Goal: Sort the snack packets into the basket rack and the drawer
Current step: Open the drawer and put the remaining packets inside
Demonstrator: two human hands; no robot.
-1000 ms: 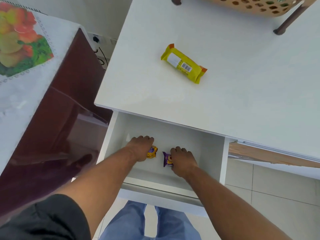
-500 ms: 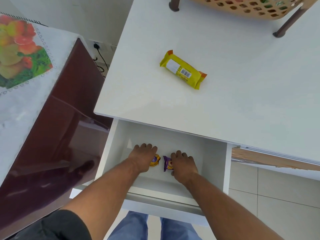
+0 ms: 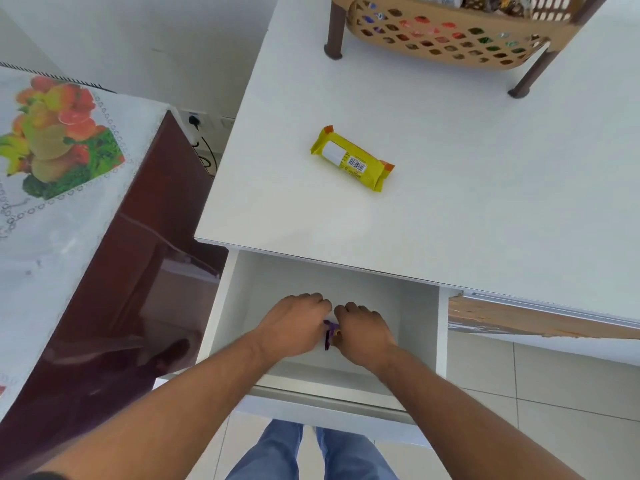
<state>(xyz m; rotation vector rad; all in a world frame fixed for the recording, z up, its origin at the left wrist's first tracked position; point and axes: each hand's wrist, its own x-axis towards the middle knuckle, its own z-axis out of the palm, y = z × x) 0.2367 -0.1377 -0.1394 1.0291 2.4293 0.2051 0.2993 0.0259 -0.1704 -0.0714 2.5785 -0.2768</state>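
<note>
Both hands are down in the open white drawer (image 3: 417,308). My left hand (image 3: 294,325) and my right hand (image 3: 362,332) sit side by side, nearly touching, fingers curled over small purple snack packets (image 3: 330,332). Only a purple and orange sliver shows between them; the rest is hidden under the hands. A yellow snack packet (image 3: 351,159) with a barcode lies alone on the white table top (image 3: 485,188). The tan basket rack (image 3: 450,39) on brown legs stands at the table's far side, with several packets inside.
A dark red cabinet (image 3: 138,271) with a fruit-print cloth (image 3: 59,136) stands close on the left. A wall socket with a cable (image 3: 197,123) sits behind it. A wooden panel edge (image 3: 536,318) shows right of the drawer, above tiled floor.
My two hands have moved together in the drawer, closing the gap between the purple packets. The view has tilted up, so more of the basket rack shows.
</note>
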